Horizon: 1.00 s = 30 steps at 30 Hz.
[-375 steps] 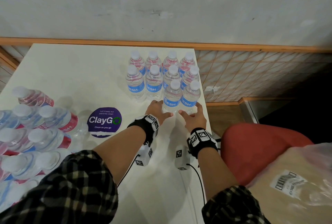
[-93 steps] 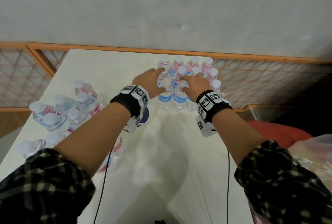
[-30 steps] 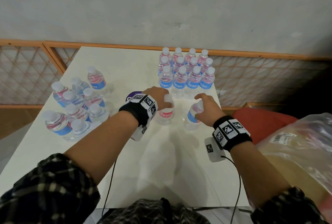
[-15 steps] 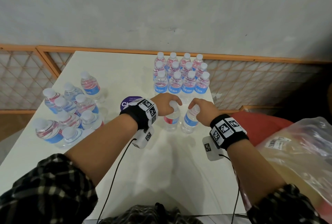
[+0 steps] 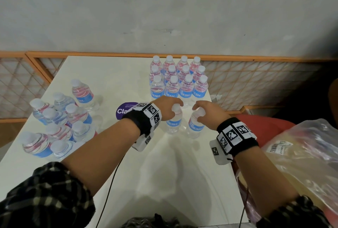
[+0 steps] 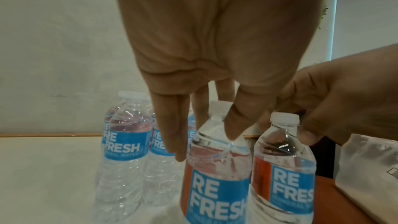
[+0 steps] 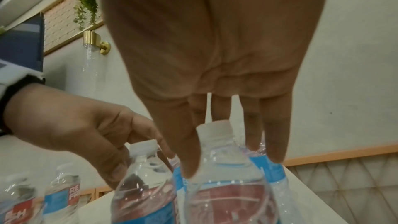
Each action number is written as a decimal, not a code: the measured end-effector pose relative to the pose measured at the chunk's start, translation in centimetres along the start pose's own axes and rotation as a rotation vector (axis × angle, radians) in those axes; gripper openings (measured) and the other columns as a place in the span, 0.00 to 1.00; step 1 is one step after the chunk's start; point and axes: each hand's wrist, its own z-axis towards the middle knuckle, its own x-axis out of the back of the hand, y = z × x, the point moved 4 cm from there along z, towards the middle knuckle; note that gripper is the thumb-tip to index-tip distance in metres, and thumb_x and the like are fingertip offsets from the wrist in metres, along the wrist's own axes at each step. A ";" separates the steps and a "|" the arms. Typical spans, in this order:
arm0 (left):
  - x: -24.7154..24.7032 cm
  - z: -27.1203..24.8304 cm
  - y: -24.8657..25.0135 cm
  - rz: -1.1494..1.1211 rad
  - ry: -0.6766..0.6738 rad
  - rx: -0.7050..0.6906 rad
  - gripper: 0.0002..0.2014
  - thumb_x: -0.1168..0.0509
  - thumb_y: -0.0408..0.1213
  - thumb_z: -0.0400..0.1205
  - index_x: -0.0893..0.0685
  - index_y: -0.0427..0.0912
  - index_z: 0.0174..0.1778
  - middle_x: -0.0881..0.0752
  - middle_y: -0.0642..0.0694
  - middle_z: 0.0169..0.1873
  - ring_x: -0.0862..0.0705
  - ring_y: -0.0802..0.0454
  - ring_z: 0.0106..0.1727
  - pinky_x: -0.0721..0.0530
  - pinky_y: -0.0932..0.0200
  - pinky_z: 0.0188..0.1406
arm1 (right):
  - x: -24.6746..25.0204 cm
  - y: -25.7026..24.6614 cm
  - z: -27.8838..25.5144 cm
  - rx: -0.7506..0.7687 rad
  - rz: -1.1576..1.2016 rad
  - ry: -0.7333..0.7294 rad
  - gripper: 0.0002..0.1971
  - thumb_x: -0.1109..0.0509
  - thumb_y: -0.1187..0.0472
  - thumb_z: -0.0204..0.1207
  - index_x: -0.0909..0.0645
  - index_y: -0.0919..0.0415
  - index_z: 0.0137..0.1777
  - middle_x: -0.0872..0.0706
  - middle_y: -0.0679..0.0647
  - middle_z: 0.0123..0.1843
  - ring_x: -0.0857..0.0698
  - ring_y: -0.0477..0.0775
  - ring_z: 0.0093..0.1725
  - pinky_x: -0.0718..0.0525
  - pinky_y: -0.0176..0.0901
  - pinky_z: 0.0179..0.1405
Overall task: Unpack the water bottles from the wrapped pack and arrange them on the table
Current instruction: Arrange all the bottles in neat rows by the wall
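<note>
Two bottles (image 5: 173, 121), carried in from the counter's (image 5: 164, 172) middle a second ago, now stand just before the twelve-bottle block (image 5: 178, 79); left hand (image 5: 167, 107) and right hand (image 5: 208, 114) apparently still pinch their necks.

I am standing at the near edge of the bench (image 5: 164, 182), and a block of water bottles (image 5: 178, 81) is standing in three rows of four at its far right corner, against the wall. Just before that block, two bottles are standing side by side: my left hand (image 5: 167, 107) is sitting over the cap of the left bottle (image 5: 173, 122), and my right hand (image 5: 210, 114) over the cap of the right bottle (image 5: 196, 125). A round sticker (image 5: 124, 110) is lying on the bench left of my left wrist. Further left, a loose cluster of bottles (image 5: 58, 121) is crowding the bench's left edge. A plastic bag (image 5: 301, 163) is sitting off the bench's right side, beside my right forearm.
</note>
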 end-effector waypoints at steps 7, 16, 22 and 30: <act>-1.0 2.4 0.0 -0.022 0.030 0.011 0.22 0.30 0.45 0.77 0.26 0.46 0.66 0.18 0.43 0.60 0.20 0.42 0.61 0.21 0.50 0.57 | 0.0 2.2 0.5 -0.141 0.019 0.055 0.22 0.25 0.52 0.72 0.21 0.59 0.63 0.16 0.60 0.57 0.18 0.59 0.56 0.26 0.43 0.46; -0.4 6.2 2.7 -0.102 0.136 0.030 0.18 0.30 0.45 0.77 0.24 0.41 0.58 0.17 0.41 0.53 0.19 0.41 0.56 0.26 0.55 0.45 | 1.9 4.1 3.8 -0.228 0.037 0.156 0.21 0.27 0.54 0.73 0.23 0.60 0.63 0.15 0.63 0.57 0.20 0.64 0.60 0.22 0.48 0.54; 0.0 8.3 3.5 -0.098 0.174 0.051 0.21 0.30 0.44 0.77 0.25 0.40 0.62 0.16 0.38 0.56 0.19 0.39 0.59 0.26 0.56 0.46 | 2.2 4.9 5.4 -0.286 0.090 0.250 0.21 0.26 0.47 0.71 0.21 0.63 0.54 0.15 0.63 0.50 0.19 0.64 0.55 0.19 0.51 0.50; -0.9 8.1 1.5 -0.273 0.181 0.134 0.33 0.28 0.50 0.74 0.30 0.43 0.72 0.19 0.42 0.64 0.20 0.41 0.65 0.23 0.53 0.58 | 0.4 7.1 4.5 -0.297 0.437 0.232 0.31 0.22 0.53 0.69 0.28 0.55 0.71 0.17 0.58 0.63 0.19 0.58 0.64 0.21 0.46 0.59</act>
